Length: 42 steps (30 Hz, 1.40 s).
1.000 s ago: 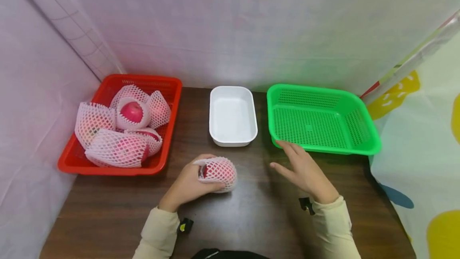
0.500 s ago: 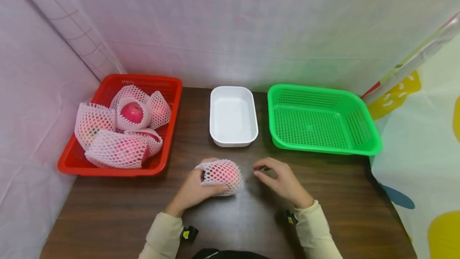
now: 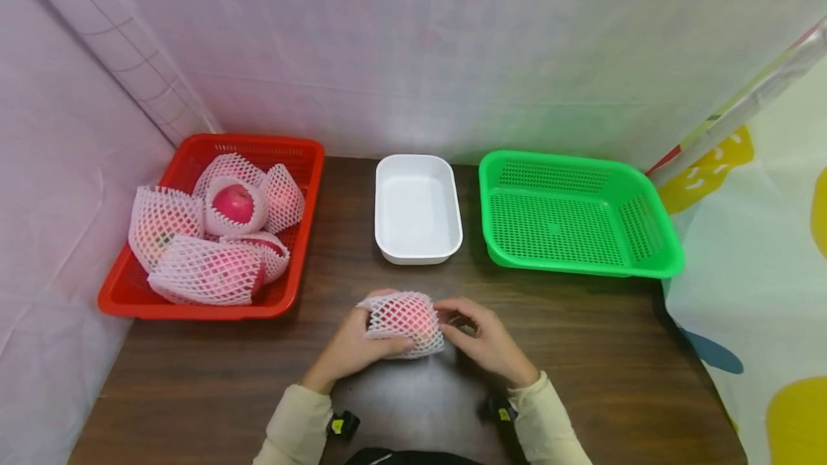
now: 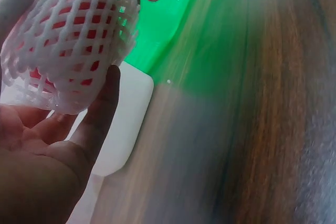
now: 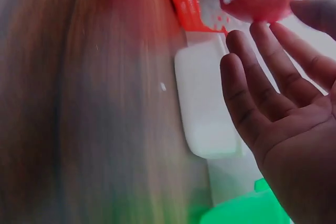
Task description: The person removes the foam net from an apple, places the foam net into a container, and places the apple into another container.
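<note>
My left hand (image 3: 358,343) grips a red apple wrapped in a white foam net (image 3: 405,321), fingers behind it and thumb along the near side. In the left wrist view the foam-netted apple (image 4: 79,40) rests between the thumb and fingers of the left hand (image 4: 52,156). My right hand (image 3: 487,339) has come up to the apple's right end, index finger and thumb right at the net's edge. Bare red skin of the apple (image 5: 257,3) shows below the net in the right wrist view, with the fairly straight fingers of the right hand (image 5: 294,108) reaching to it.
A red basket (image 3: 304,235) on the left holds several apples in foam nets (image 3: 207,271). Beyond the hands stands a white tray (image 3: 418,210) with nothing in it. A green basket (image 3: 562,228) sits at right on the brown table (image 3: 614,350). Cloth walls (image 3: 413,56) close off the back and sides.
The right hand has moved left from beside the green basket to the apple's right end. The left hand has shifted slightly right and nearer the body, still holding the netted apple.
</note>
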### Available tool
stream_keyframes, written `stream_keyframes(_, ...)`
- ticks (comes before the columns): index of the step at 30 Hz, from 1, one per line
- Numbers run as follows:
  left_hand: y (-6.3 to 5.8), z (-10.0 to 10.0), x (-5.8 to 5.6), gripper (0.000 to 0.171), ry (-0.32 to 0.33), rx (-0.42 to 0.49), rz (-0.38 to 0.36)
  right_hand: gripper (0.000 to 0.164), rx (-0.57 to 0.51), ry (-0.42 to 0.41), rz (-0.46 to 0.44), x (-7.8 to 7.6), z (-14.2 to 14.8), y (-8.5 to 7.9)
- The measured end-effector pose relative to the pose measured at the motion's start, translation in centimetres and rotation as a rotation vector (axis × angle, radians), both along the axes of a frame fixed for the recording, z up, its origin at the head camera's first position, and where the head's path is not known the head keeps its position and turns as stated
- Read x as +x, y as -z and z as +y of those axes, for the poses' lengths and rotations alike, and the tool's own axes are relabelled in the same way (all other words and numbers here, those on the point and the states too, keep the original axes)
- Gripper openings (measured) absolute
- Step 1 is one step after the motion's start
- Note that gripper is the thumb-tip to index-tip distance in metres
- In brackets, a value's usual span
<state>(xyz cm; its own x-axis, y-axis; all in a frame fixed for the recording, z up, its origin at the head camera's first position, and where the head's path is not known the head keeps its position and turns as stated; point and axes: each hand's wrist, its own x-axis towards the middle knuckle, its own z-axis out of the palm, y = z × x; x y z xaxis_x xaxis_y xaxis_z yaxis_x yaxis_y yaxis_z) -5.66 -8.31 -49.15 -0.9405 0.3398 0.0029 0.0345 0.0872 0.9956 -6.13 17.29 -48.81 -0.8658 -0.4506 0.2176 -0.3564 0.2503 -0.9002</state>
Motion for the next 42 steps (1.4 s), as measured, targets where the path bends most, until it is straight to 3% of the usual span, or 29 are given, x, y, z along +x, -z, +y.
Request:
stream_keyframes(9, -0.1, 0.6, 0.1, 0.071, 0.033, 0.072, 0.008, 0.056, -0.131, -0.069, -0.088, 0.3, 0.3, 0.9)
stream_keyframes(14, -0.1, 1.5, 0.1, 0.073, 0.056, 0.069, 0.004, 0.065, -0.065, -0.055, -0.139, 0.4, 0.2, 0.6)
stream_keyframes(21, -0.4, 1.2, 0.1, 0.063, 0.041, 0.083, -0.012, 0.063, -0.065, -0.014, -0.086, 0.4, 0.5, 0.7)
stream_keyframes(23, -0.5, 0.7, 0.1, 0.054, 0.009, 0.098, 0.022, 0.063, -0.078, -0.003, -0.091, 0.4, 0.7, 0.8)
stream_keyframes(27, -0.8, -0.1, -0.2, 0.029, -0.058, 0.091, 0.156, 0.061, -0.09, 0.022, -0.109, 0.3, 1.1, 0.5)
stream_keyframes(30, -1.3, -0.6, -0.7, 0.019, -0.092, 0.032, 0.229, 0.06, -0.112, 0.037, -0.106, 0.2, 1.3, 0.1)
stream_keyframes(36, -3.1, -1.5, -2.6, 0.02, -0.132, -0.114, 0.298, 0.062, -0.137, 0.099, -0.085, 0.2, 2.6, -0.6)
stream_keyframes(42, -5.5, -2.6, -6.7, 0.02, -0.196, -0.186, 0.433, 0.062, -0.147, 0.179, -0.048, 0.4, 4.6, -1.0)
